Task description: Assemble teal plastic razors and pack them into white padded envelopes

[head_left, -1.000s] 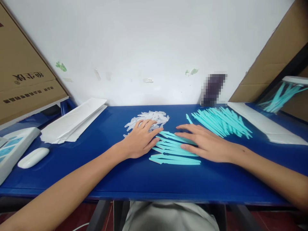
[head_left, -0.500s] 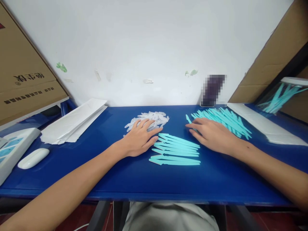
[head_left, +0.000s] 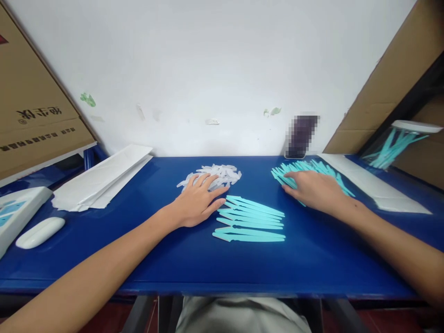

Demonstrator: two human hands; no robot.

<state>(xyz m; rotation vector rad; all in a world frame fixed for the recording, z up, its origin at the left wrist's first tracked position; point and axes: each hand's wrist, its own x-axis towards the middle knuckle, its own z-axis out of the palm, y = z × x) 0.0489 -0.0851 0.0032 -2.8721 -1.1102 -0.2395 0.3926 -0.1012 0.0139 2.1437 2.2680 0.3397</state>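
Observation:
My left hand rests with spread fingers over a pile of small translucent white blade covers, holding nothing that shows. Just right of its thumb, several teal eyebrow razors lie side by side in a fanned row, heads to the left. My right hand is over the near left part of a heap of loose teal eyebrow razors. Its thumb and index finger are apart, with teal handles visible between and below them. The other fingers are partly hidden.
A phone leans on the wall at the back. White paper bags and a white oval case lie left. At right are a flat white sheet and a clear jar of teal razors. Cardboard flanks the table.
My right hand has shifted slightly right, into the razor heap; the single razor by its fingertips no longer stands apart. My left hand stays over the covers. The view has tilted a little.

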